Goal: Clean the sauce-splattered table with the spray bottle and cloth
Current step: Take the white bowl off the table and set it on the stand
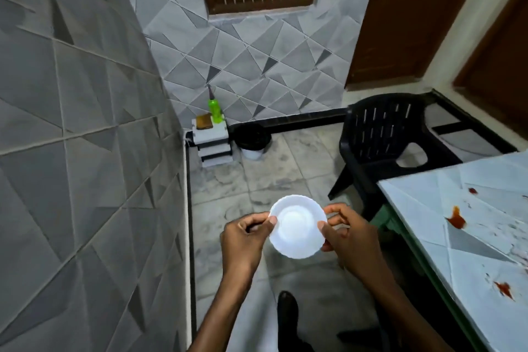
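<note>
I hold a small white plate (297, 226) over the floor with both hands. My left hand (245, 234) pinches its left rim, and my right hand (348, 234) grips its right rim. The table (423, 208) with a pale tile-pattern top reaches in from the right; red sauce blotches (457, 220) and smaller splatters mark it. A green spray bottle (215, 110) stands upright on a small white stand (213, 134) by the far wall, with a brown cloth-like item (204, 121) lying beside it.
A black plastic chair (385, 140) stands at the table's far end. A dark bin (251, 140) sits on the floor next to the white stand. A tiled wall (85, 151) runs along my left. Wooden doors (400, 17) are at the back right.
</note>
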Demonstrator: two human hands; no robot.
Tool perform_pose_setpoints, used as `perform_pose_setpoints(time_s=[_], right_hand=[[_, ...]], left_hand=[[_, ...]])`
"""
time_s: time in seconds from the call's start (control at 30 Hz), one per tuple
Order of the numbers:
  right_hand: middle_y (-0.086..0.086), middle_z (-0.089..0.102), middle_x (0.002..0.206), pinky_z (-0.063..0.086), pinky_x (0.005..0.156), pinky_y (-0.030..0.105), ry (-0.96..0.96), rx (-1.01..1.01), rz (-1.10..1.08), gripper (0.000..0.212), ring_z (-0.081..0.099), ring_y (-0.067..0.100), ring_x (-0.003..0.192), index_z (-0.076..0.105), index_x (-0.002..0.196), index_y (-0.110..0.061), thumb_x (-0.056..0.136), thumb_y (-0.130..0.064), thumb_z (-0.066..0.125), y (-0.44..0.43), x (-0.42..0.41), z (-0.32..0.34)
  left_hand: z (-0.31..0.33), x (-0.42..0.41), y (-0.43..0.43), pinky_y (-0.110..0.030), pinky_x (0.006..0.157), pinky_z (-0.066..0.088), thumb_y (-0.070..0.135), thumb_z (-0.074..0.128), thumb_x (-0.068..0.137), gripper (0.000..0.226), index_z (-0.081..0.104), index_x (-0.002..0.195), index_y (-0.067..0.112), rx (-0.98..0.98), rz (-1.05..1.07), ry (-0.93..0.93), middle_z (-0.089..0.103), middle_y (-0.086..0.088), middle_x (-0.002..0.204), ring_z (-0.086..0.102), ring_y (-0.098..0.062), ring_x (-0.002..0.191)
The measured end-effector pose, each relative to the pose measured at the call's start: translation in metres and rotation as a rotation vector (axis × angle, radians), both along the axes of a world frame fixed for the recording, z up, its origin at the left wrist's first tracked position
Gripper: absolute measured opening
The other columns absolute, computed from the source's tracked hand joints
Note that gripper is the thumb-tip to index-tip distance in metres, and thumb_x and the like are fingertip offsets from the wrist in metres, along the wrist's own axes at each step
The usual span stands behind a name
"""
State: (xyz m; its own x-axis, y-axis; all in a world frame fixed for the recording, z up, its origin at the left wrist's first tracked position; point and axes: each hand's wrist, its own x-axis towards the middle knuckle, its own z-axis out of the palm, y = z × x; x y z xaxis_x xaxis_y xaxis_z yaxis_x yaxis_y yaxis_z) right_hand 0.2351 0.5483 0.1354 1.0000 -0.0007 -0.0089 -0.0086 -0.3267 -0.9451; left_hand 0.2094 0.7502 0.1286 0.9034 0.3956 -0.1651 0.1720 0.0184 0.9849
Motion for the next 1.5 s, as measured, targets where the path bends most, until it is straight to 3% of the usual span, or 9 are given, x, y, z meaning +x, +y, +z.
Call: perform_pose_setpoints(time_s=[0.27,0.43,0.63,0.77,0.97,1.13,1.27,1.4,1.5], right_hand=[[0.004,0.070,0.081,0.061,0.051,0.031,0.060,0.029,0.130,0.026,0.072,0.016,0.067,0.066,0.084,-0.028,0.087,-0.004,0.075,0.097,0.213,0.010],[0.005,0.069,0.087,0.061,0.053,0.029,0.090,0.035,0.215,0.019,0.070,0.021,0.074,0.067,0.102,-0.017,0.088,-0.007,0.076,0.163,0.328,0.019],[0.012,0.068,0.089,0.057,0.049,0.022,0.163,0.028,0.260,0.017,0.070,0.018,0.063,0.070,0.102,-0.012,0.088,-0.003,0.075,0.244,0.443,0.005],[0.012,0.070,0.090,0.058,0.049,0.024,0.202,0.022,0.245,0.014,0.072,0.027,0.069,0.070,0.098,-0.012,0.088,-0.004,0.076,0.307,0.522,-0.014],[0.013,0.069,0.092,0.064,0.059,0.036,0.295,0.012,0.224,0.018,0.072,0.029,0.078,0.072,0.106,-0.007,0.089,-0.009,0.076,0.394,0.629,-0.038],[0.022,0.068,0.097,0.062,0.056,0.027,0.350,-0.009,0.244,0.015,0.070,0.028,0.072,0.072,0.107,-0.008,0.093,-0.007,0.071,0.450,0.708,-0.047],[0.022,0.071,0.097,0.062,0.056,0.027,0.401,-0.045,0.248,0.018,0.071,0.028,0.074,0.072,0.111,-0.005,0.093,-0.007,0.071,0.493,0.769,-0.078],[0.018,0.074,0.093,0.065,0.064,0.044,0.419,-0.087,0.234,0.016,0.075,0.032,0.078,0.072,0.108,-0.009,0.093,-0.008,0.072,0.535,0.828,-0.136],[0.012,0.073,0.092,0.065,0.064,0.042,0.449,-0.132,0.225,0.016,0.075,0.019,0.074,0.069,0.109,-0.014,0.093,-0.011,0.071,0.572,0.880,-0.219]], left_hand=[[0.019,0.180,0.085,-0.023,0.073,0.053,0.012,0.079,0.080,0.009,0.080,0.087,0.019,0.031,0.138,-0.025,0.077,0.007,0.083,0.073,-0.010,0.082],[0.025,0.282,0.146,-0.028,0.074,0.057,0.014,0.081,0.078,0.012,0.079,0.088,0.021,0.035,0.259,-0.030,0.078,0.004,0.084,0.073,-0.013,0.081],[0.007,0.386,0.222,-0.022,0.071,0.055,0.013,0.082,0.076,0.017,0.079,0.093,0.011,0.007,0.330,-0.004,0.078,-0.001,0.086,0.074,-0.015,0.082],[-0.013,0.464,0.284,-0.020,0.069,0.055,0.012,0.083,0.076,0.015,0.079,0.087,0.021,0.023,0.346,-0.005,0.077,0.004,0.083,0.073,-0.009,0.077],[-0.044,0.576,0.380,-0.036,0.077,0.058,0.012,0.082,0.078,0.018,0.076,0.088,0.026,0.026,0.287,0.103,0.077,0.001,0.084,0.073,-0.015,0.081],[-0.058,0.657,0.445,-0.044,0.083,0.060,0.010,0.080,0.080,0.028,0.071,0.095,0.032,0.037,0.212,0.176,0.075,0.001,0.090,0.071,-0.016,0.085],[-0.082,0.716,0.485,-0.041,0.083,0.060,0.013,0.078,0.082,0.029,0.071,0.097,0.038,0.113,0.156,0.232,0.074,0.013,0.090,0.071,-0.006,0.085],[-0.130,0.776,0.522,-0.041,0.088,0.059,0.013,0.075,0.085,0.029,0.074,0.113,0.016,0.241,0.144,0.274,0.076,0.001,0.103,0.071,-0.010,0.091],[-0.212,0.834,0.555,-0.038,0.091,0.057,0.016,0.073,0.088,0.028,0.073,0.116,0.015,0.301,0.141,0.312,0.075,-0.002,0.106,0.070,-0.010,0.094]])
